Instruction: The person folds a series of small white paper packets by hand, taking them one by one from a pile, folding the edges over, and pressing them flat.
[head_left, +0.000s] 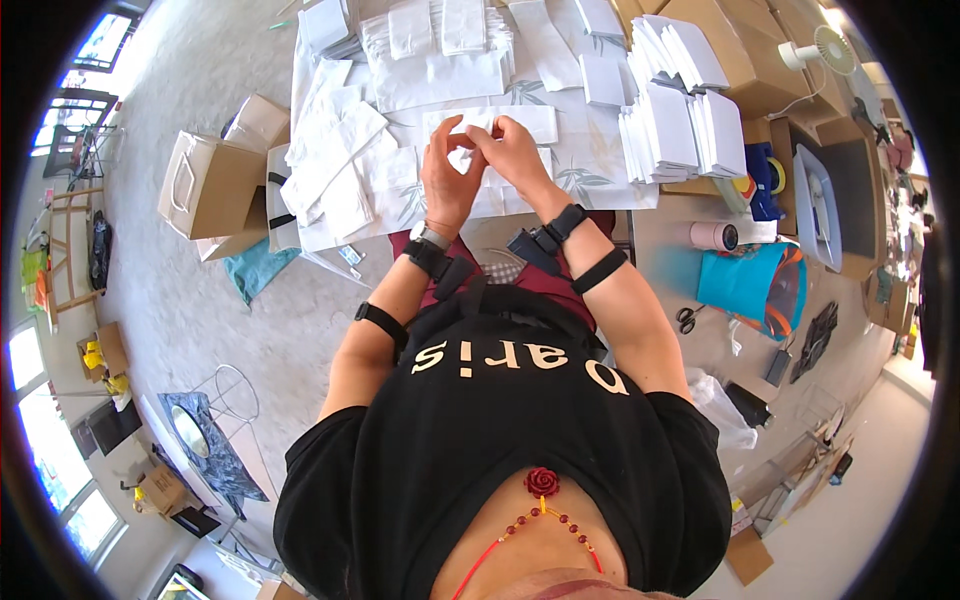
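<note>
Both our hands are up over the near edge of the table (610, 197), roughly in the middle. The left hand (452, 180) and the right hand (512, 158) are right up against each other, fingers curled in and the tips bunched, with a little white piece (460, 159) poking out between them. Honestly, we can't tell which hand is pinching it, or if both are, since the fingers cover most of it. No clue whether it's paper or fabric either.

Just past the hands, a flat white strip (535, 122) lies on the table. The left side of the table has a messy white pile (335, 165), the far side has a layered white stack (435, 82), and along the right side we've got neat folded white bundles (665, 135).

Off the table's left there's an open cardboard box (212, 190). Off its right, lower down, sit a pink cylinder (708, 236) and a turquoise bag (735, 285).
</note>
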